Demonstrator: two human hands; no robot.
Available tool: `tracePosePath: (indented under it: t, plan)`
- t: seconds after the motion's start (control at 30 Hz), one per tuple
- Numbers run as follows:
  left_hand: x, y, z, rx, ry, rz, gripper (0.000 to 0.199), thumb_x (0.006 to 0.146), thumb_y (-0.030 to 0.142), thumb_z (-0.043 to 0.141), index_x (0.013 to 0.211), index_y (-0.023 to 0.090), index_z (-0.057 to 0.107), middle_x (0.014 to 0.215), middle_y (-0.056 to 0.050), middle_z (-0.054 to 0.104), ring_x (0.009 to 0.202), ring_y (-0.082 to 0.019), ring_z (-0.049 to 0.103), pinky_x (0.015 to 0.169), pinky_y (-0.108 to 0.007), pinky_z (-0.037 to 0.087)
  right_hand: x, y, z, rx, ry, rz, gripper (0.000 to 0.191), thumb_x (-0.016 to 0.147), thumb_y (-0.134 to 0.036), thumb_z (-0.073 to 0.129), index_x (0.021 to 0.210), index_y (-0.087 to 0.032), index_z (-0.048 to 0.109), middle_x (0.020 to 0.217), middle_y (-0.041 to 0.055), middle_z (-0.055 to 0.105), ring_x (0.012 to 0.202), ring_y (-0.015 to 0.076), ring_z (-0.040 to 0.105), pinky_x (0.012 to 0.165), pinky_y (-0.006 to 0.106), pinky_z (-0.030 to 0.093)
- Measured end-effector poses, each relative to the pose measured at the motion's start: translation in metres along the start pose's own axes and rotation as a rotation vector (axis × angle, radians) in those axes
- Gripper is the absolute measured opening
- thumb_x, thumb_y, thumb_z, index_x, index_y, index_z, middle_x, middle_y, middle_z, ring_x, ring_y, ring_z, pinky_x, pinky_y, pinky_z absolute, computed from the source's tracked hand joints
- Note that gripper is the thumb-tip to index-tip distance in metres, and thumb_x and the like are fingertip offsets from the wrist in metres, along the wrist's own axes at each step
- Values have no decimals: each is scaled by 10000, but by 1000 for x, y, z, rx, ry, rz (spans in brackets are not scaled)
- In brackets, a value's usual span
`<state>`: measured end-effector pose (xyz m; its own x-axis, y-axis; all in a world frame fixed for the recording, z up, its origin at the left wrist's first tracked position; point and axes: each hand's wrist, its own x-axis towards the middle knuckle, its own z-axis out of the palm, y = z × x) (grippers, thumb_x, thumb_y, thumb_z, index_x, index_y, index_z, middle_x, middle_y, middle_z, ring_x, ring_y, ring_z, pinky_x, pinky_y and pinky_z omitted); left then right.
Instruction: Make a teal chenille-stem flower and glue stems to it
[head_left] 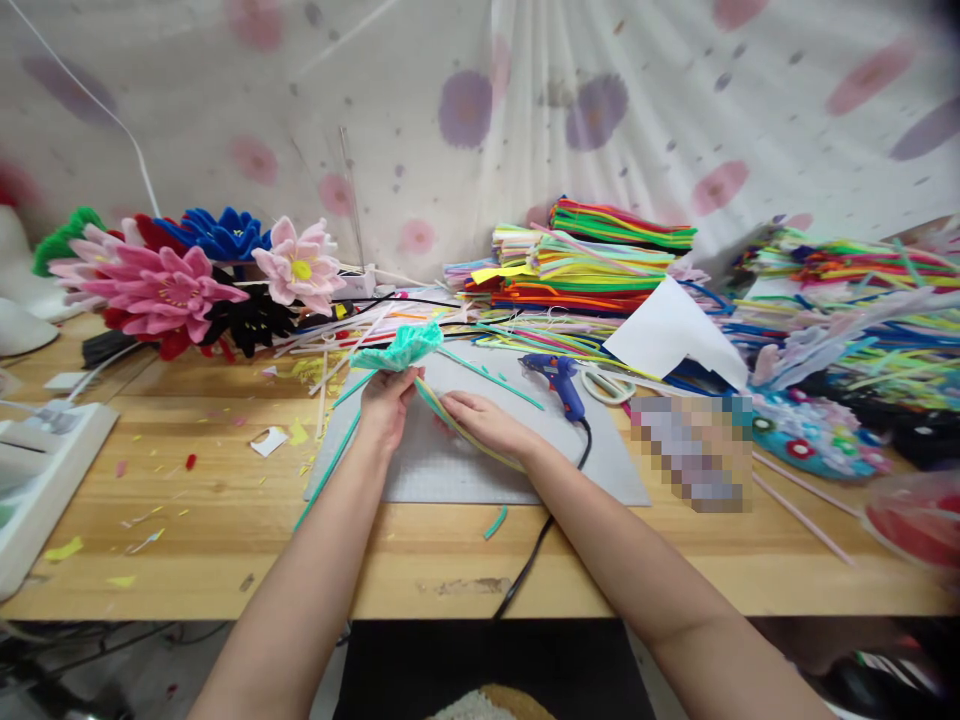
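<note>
My left hand (388, 405) is closed below a teal fuzzy flower (401, 347), pinching its base above the grey mat (442, 480). From there a bundle of teal and yellow pipe cleaners (435, 402) runs down to the right. My right hand (480, 424) is closed around these stems, its fingertips partly hidden. Beside my left wrist a long teal pipe cleaner (328, 478) slants over the mat's edge. Another teal pipe cleaner (495, 380) lies on the mat behind my hands, with short cut bits near it.
A blue glue gun (559, 383) lies at the mat's right, its black cord (536, 555) crossing the table's front edge. Scissors (607, 385) and white paper (675, 335) are behind it. Pipe cleaner bundles (585, 270) stack at the back; finished flowers (169, 285) stand left.
</note>
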<state>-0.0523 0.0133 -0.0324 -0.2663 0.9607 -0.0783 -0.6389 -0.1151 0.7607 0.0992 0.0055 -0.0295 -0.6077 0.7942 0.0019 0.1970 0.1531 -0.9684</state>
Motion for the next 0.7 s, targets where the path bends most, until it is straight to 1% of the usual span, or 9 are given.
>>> tracePosePath:
  t: [0.07,0.13,0.23,0.33,0.43,0.53,0.6,0.7]
  plan:
    - [-1,0,1,10,2,30,246,460,130,783,645,135,621,617,19,634,622,-89,611,688,-217,466,5,-1,2,-203,124,-55,339,843,-412,432,1033,-167,569,961,59,635,851,135,575,793,281,426]
    - [0,1,1,16,13,29,255,449,141,785,637,133,613,610,16,630,611,-92,602,665,-220,458,13,-3,3,-321,191,-63,404,825,-433,457,1123,-171,534,1005,71,638,876,142,585,785,279,428]
    - [2,1,-1,11,63,38,270,435,157,790,617,123,594,585,8,625,563,-83,573,591,-205,433,28,-9,6,-427,198,-70,447,769,-463,529,1098,-161,548,945,63,658,812,142,607,727,266,440]
    - [5,3,-3,-10,124,65,278,422,147,791,587,120,568,553,15,612,521,-72,547,531,-188,400,42,-21,12,-561,233,-82,386,713,-426,603,1008,-180,576,863,31,667,758,143,612,681,256,432]
    - [7,5,-3,-47,133,93,256,446,121,776,601,122,574,560,27,608,539,-70,557,542,-179,399,51,-30,22,-645,321,-59,257,748,-358,570,945,-193,566,837,26,668,747,151,613,652,253,420]
    - [7,6,-4,-67,160,98,208,492,91,748,607,125,578,569,32,609,556,-68,567,568,-178,407,52,-34,33,-647,378,-41,216,799,-288,509,995,-200,514,851,28,678,766,159,620,652,250,412]
    - [8,5,-4,-64,198,83,180,522,80,731,589,125,571,546,37,597,537,-65,560,558,-179,403,51,-35,38,-671,379,-29,201,825,-262,469,1015,-199,491,874,37,682,792,168,625,665,253,408]
    - [9,5,-5,-68,252,61,167,541,60,714,580,127,566,542,38,596,516,-59,551,541,-178,401,48,-34,41,-747,342,10,194,847,-257,430,1014,-177,488,918,74,677,826,189,625,683,268,405]
